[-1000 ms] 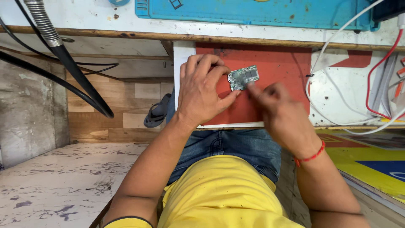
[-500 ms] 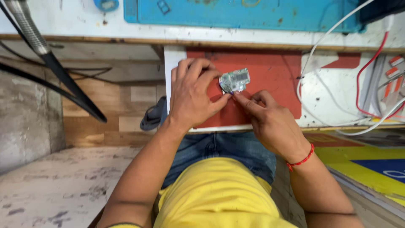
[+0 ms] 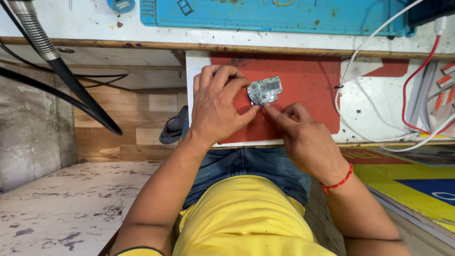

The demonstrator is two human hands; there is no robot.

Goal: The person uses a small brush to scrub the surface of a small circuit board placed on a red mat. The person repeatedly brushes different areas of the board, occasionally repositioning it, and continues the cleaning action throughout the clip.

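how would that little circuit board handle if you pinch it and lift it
The board is thin and flat, so it is probably stiff and very light. Its bare surface parts look fragile, so edge grips suit it, as the left hand seems to do. It should slide rather than roll on the red mat.

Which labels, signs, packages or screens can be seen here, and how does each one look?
Printed sign or poster: flat at the lower right beside the person, yellow with a blue patch and red and green bands.
Dark device: top right corner, possibly a screen, too cropped to tell.
No packages visible.
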